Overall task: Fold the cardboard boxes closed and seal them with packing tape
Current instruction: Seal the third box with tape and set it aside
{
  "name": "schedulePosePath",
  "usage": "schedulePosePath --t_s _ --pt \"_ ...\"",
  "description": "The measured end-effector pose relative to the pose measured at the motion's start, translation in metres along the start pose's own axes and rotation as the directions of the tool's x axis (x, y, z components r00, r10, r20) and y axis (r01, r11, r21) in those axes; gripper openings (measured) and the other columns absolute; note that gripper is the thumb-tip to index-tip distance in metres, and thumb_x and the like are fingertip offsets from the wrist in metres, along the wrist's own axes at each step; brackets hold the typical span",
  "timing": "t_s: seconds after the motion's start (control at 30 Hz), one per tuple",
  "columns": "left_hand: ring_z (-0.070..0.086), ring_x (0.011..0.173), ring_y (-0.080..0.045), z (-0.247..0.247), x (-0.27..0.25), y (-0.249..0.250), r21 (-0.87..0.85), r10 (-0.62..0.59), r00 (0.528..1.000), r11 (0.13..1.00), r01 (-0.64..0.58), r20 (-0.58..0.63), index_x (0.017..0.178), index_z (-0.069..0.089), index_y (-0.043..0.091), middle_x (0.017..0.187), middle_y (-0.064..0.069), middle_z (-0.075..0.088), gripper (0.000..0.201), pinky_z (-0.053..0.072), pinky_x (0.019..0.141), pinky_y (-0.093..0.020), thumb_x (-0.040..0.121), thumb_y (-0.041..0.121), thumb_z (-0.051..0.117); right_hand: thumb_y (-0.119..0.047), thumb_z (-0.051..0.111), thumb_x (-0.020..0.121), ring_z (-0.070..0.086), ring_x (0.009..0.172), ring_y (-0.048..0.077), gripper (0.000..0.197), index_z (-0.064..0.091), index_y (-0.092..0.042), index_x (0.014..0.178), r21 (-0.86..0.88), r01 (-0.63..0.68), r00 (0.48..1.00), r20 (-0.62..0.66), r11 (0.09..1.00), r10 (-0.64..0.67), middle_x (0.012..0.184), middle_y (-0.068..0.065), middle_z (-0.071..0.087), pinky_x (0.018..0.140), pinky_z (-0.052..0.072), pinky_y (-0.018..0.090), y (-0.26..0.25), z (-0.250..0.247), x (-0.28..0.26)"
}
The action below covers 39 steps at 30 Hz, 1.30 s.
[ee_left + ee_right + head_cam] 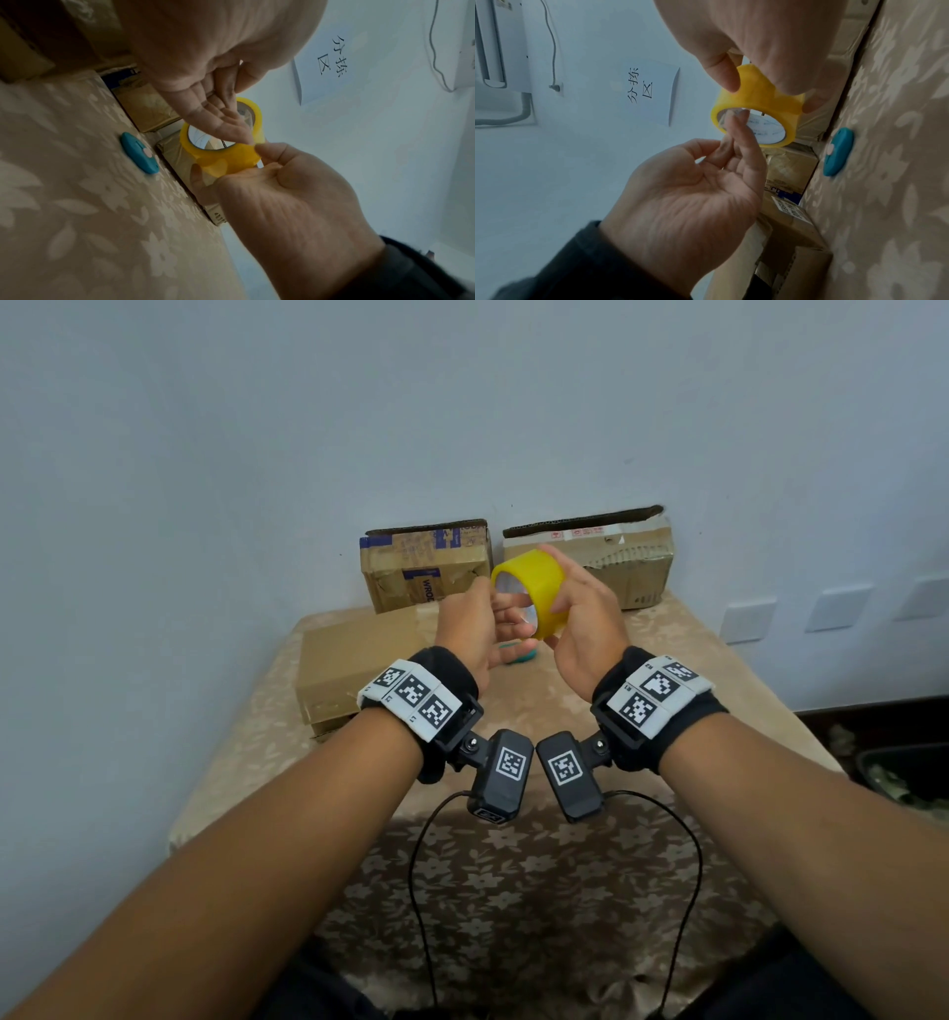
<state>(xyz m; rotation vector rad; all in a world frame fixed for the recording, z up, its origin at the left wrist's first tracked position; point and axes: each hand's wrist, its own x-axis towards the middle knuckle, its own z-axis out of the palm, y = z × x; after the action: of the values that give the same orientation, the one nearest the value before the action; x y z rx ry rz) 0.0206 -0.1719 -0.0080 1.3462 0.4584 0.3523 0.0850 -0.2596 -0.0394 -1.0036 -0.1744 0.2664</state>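
Holding the yellow tape roll (pixel 529 588) up off the table, the right hand (pixel 583 629) has its thumb over the top of the band and its fingers curled round the underside, so the roll is firmly wrapped. The roll's axis runs roughly from hand to hand, its open core facing the left hand (pixel 470 629), which is the nearer one to that face. The left hand's fingers (pixel 739 130) reach straight at the rim and core; in the left wrist view the thumb and a fingertip appear to pinch a thin flap at the roll's edge, though the film is too clear to be sure a free end has been lifted.

My judgement is that the coming pull must go away from the right hand's grip, peeling along the band's circumference, not along the core axis.

Three cardboard boxes stand on the cloth-covered table (pixel 513 865): the near left box (pixel 354 660), the back left box (pixel 426 562) and the back right box (pixel 621 562). A blue cutter (pixel 140 155) lies beneath the hands.
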Motion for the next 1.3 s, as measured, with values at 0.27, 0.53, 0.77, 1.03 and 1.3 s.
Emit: schedulePosePath --t_s 0.27,0.53,0.77,1.03,1.3 --pt "0.059 0.053 -0.015 0.004 -0.003 0.001 0.062 0.057 0.998 0.996 -0.058 0.011 0.084 0.062 0.003 0.067 -0.009 0.059 0.032 0.056 0.048 -0.027 0.103 0.018 0.042 -0.022 0.063 0.057 0.049 0.128 0.033 0.062 0.077 -0.036 0.116 -0.005 -0.038 0.999 0.036 0.999 0.038 0.145 0.018 0.058 0.107 0.037 0.05 0.001 0.001 0.0" --pt "0.058 0.056 -0.01 0.002 -0.001 -0.002 -0.02 0.053 0.998 0.998 -0.052 0.043 0.09 0.063 0.006 0.068 -0.004 0.056 0.022 0.057 0.052 -0.026 0.103 0.023 0.058 0.002 0.045 0.096 0.059 0.107 0.025 0.056 0.054 -0.023 0.145 -0.028 -0.001 0.994 0.11 1.0 0.004 0.141 0.022 0.058 0.076 0.05 0.03 -0.002 -0.002 -0.003" --pt "0.056 0.055 -0.009 -0.002 0.002 -0.002 -0.088 0.014 0.999 0.996 -0.011 0.035 0.092 0.062 0.006 0.064 -0.002 0.054 0.018 0.056 0.05 -0.025 0.102 0.021 0.059 0.01 0.04 0.093 0.059 0.092 0.027 0.063 0.052 -0.018 0.147 -0.028 0.004 0.991 0.132 1.0 -0.001 0.124 0.023 0.064 0.075 0.053 0.034 -0.001 0.002 -0.003" --pt "0.054 0.056 -0.011 -0.005 0.002 -0.005 -0.107 0.021 0.998 0.994 -0.014 0.056 0.09 0.063 0.007 0.065 -0.003 0.054 0.017 0.056 0.051 -0.024 0.101 0.019 0.06 0.02 0.034 0.086 0.065 0.069 0.02 0.073 0.052 -0.013 0.148 -0.078 0.048 0.993 0.116 0.996 -0.039 0.099 0.019 0.068 0.063 0.056 0.03 0.0 0.004 -0.002" --pt "0.055 0.056 -0.009 0.007 0.0 0.001 -0.014 0.117 0.991 0.993 -0.116 0.066 0.081 0.06 0.009 0.063 -0.002 0.054 0.026 0.053 0.051 -0.023 0.104 0.022 0.057 0.006 0.048 0.083 0.066 0.088 0.018 0.057 0.061 -0.014 0.135 -0.012 0.054 0.989 0.138 0.998 -0.051 0.112 0.012 0.071 0.073 0.051 0.029 -0.006 -0.003 -0.002"
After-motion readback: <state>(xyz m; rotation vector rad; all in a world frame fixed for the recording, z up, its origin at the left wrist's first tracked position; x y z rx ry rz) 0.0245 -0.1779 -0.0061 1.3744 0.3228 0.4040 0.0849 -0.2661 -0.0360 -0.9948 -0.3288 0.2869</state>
